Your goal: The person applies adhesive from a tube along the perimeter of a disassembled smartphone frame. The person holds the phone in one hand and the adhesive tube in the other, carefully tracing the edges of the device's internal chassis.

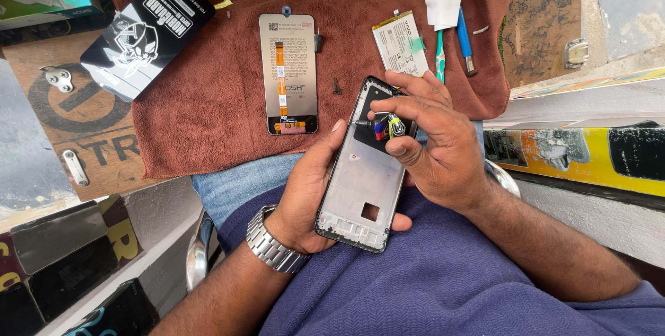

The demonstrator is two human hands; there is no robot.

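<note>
One phone frame (361, 173) was held over the lap, just below the brown cloth (208, 93), cradled from beneath in the closed left hand (305, 201). One small screwdriver (383, 127) was pinched in the right hand (433, 145), its tip set on the frame's upper end. On the cloth were counted one display panel (288, 73), one battery (400, 43) and two slim tools (464, 38).

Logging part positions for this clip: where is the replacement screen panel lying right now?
In the head view, the screen panel lies face down on the brown cloth, centre-top, between the black package and the battery.
</note>
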